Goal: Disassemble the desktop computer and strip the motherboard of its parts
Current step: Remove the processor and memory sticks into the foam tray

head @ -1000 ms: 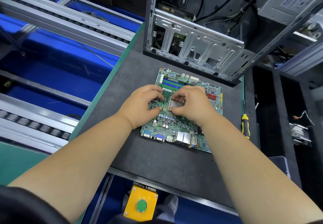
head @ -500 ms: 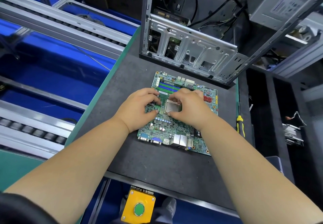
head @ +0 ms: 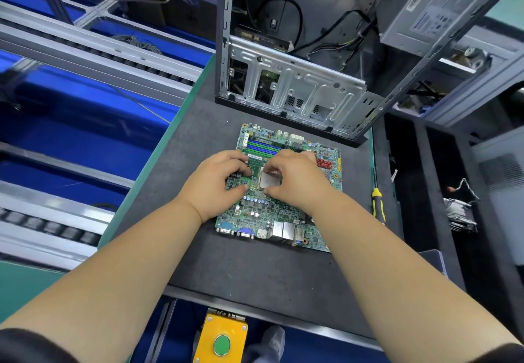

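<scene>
A green motherboard [head: 263,215] lies flat on the dark mat, its port row toward me and blue memory slots [head: 262,147] at its far end. A silver square processor [head: 268,180] sits in the socket at the board's middle. My right hand [head: 295,181] curls over it, with thumb and fingertips pinching its near and far edges. My left hand [head: 217,184] rests on the board just left of the socket, fingers bent and pressing down. The open computer case [head: 295,90] stands behind the board.
A yellow-and-black screwdriver [head: 378,206] lies on the mat's right edge. Dark bins [head: 442,187] with loose parts sit to the right. A roller conveyor [head: 93,51] runs along the left. A yellow box with a green button [head: 222,340] hangs below the near table edge.
Both hands stay at the socket. The right fingers have shifted slightly around the processor, showing more of its silver top. The camera has tilted a little.
</scene>
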